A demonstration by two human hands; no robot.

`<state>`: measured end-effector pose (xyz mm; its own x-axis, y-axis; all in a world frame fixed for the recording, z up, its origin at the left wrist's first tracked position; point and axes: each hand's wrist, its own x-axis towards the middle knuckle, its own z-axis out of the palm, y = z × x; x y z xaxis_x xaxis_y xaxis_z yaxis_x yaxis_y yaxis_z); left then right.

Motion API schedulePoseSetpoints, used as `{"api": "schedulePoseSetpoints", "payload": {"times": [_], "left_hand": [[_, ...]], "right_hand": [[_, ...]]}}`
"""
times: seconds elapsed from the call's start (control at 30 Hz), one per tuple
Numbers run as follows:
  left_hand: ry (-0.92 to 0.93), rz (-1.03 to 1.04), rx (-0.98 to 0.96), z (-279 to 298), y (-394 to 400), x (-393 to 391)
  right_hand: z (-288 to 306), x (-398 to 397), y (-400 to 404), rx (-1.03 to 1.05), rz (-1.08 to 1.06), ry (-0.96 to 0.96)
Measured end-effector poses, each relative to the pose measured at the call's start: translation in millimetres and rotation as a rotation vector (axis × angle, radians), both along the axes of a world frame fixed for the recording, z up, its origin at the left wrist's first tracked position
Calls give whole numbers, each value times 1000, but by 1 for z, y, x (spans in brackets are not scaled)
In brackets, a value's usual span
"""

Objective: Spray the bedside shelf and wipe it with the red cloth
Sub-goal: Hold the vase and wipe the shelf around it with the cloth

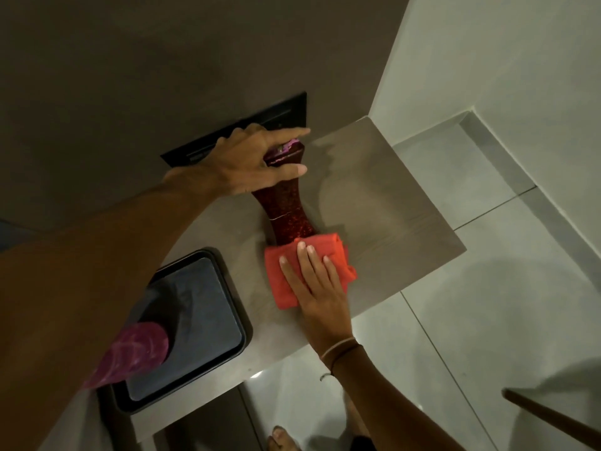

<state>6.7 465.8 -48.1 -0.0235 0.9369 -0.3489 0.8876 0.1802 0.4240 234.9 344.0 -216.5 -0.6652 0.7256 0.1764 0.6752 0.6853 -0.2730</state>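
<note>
The bedside shelf [400, 203] is a grey wood-grain board fixed to the dark wall. A tall dark red glittery vase [286, 209] stands on it. My left hand [253, 161] grips the top of the vase. The folded red cloth [286, 288] lies flat on the shelf against the foot of the vase. My right hand [315, 288] presses down on the cloth with fingers spread. No spray bottle is visible.
A dark tray [227, 288] sits on the shelf's left part, with a pink vase [130, 356] near it in the foreground. A black panel [289, 109] is on the wall behind. Pale floor tiles [487, 320] lie to the right; a wooden piece [553, 415] juts in at lower right.
</note>
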Motion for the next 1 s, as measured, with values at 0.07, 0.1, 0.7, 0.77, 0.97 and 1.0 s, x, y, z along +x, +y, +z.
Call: {"api": "schedulePoseSetpoints", "payload": {"times": [0.07,0.1,0.7,0.77,0.97,1.0], "left_hand": [[11,-2,-3,2,-2,2],[17,-1,-3,2,-3,3],[10,47,25,1,-6,4],[18,44,33,0,-6,4],[42,42,39,-1,-8,8],[42,45,41,-1,-8,8]], "right_hand": [[10,15,0,-95,76,55],[15,22,2,-202,76,139],[9,-35,-12,41,163,200],[13,-30,-27,-67,-33,435],[43,-48,12,-221,-442,613],[45,-58,16,-203,-408,513]]}}
